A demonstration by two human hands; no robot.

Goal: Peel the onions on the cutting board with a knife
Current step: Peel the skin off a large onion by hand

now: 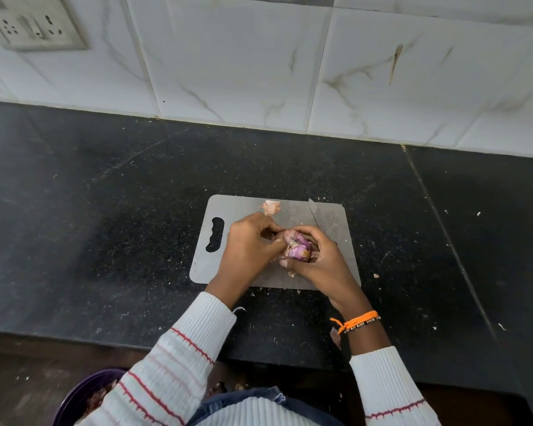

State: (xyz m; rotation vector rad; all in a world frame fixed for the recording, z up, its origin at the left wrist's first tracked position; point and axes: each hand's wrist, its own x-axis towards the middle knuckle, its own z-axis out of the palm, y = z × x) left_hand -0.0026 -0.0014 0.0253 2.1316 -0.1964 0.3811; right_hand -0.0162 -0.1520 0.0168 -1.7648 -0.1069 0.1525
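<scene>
Risky: right hand (316, 256) gripping red onion (297, 249) and knife (317, 215) together — left hand (250, 244) pinching skin, slip nicks fingers.

Black speckled counter (105, 210) with a grey cutting board (243, 207) lying on it.

The counter runs back to a wall of white marbled tiles and has a thin seam crossing it on the right side. The board lies flat near the front edge, its handle slot to the left, and its near long edge is set slightly askew to the counter's front. Small pale scraps (376, 275), probably bits of onion skin, are scattered on the dark stone around the board, most of them along its near edge and off to the right.
</scene>
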